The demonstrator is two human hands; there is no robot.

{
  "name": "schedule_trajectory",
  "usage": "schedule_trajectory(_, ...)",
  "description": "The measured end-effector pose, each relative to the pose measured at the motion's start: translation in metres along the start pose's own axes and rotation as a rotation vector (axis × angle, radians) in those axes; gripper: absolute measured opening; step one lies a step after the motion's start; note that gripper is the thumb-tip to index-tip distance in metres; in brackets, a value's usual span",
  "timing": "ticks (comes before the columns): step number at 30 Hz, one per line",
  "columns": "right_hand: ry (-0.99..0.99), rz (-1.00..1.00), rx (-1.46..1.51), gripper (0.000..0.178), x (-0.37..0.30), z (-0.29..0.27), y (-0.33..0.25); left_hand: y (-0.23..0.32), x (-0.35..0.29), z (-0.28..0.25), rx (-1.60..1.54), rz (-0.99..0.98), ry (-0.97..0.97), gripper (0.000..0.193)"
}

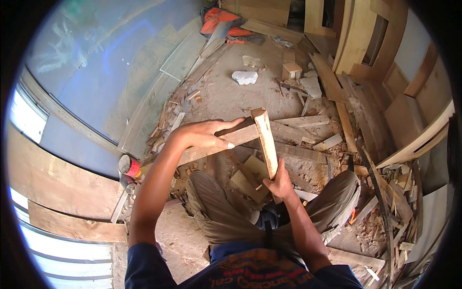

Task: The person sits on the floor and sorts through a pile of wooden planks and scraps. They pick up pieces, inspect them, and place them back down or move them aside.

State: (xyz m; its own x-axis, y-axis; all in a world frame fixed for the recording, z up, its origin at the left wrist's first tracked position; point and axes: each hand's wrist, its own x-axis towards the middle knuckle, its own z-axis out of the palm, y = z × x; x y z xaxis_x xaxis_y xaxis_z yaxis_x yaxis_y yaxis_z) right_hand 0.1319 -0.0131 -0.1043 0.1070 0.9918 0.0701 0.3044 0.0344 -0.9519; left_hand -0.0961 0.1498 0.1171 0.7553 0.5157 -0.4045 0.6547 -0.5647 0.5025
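My left hand (204, 135) spans a long wooden beam (199, 153), thumb on its near face and fingers along its far edge. The beam runs from the left toward the middle, in front of my knees. At its right end a shorter, lighter wooden bar (265, 139) meets it at an angle, its top end sticking out just beyond. Closed round the lower part of this bar is my right hand (280, 180). Whether the two pieces are joined cannot be made out.
A red-topped can (130, 166) stands at the left by the wall. Planks, offcuts and shavings (308, 153) litter the floor around my bent legs. A white lump (244, 77) lies ahead, an orange cloth (219, 20) farther back. Wooden frames (358, 38) lean at the right.
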Motion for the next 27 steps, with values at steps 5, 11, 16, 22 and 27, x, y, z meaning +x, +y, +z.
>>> schedule_trajectory(5,0.055,-0.116,-0.047,0.07,0.004,-0.01,0.009,0.002,-0.012,0.009,-0.008,-0.033,0.006,0.095)
schedule_trajectory(11,0.049,-0.112,-0.064,0.073,0.006,-0.014,0.015,0.014,-0.027,0.001,0.044,0.02,0.002,0.097)
schedule_trajectory(16,0.006,-0.099,-0.028,0.075,0.003,-0.013,0.004,0.019,-0.031,0.003,-0.003,0.027,-0.029,0.099)
schedule_trajectory(22,-0.031,-0.096,-0.067,0.085,-0.001,-0.016,0.003,-0.003,-0.038,0.016,0.044,0.112,0.018,0.1)
schedule_trajectory(27,-0.003,-0.154,-0.214,0.092,-0.002,-0.028,-0.018,0.005,-0.043,0.022,0.017,0.071,0.029,0.1)
